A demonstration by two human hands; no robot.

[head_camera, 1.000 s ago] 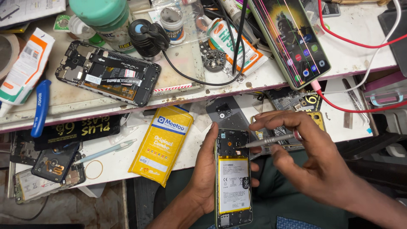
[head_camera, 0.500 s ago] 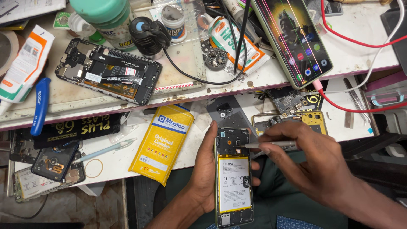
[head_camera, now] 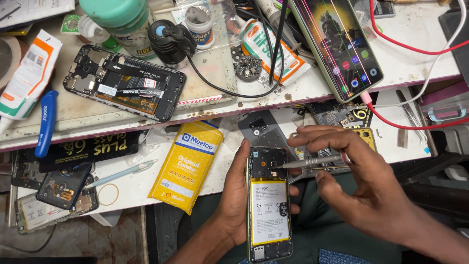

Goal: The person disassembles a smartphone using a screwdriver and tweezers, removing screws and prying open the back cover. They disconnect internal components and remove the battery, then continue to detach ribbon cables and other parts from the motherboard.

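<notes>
In left hand (head_camera: pixel 234 195) (cupped): opened phone (head_camera: pixel 268 205).

A flat yellow packet (head_camera: pixel 186 165) with a blue label lies on the lower shelf. A lit phone screen (head_camera: pixel 337 46), streaked with coloured lines, leans top right; a white-and-orange tube (head_camera: pixel 29 73) lies far left.

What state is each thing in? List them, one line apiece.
Opened phone: back off, battery showing, held in left hand.
Screwdriver: in right hand, tip on phone's top.
Second opened phone: lying on tray, untouched.
Lit phone: screen on, red cable plugged in.
Yellow packet: lying flat.
</notes>
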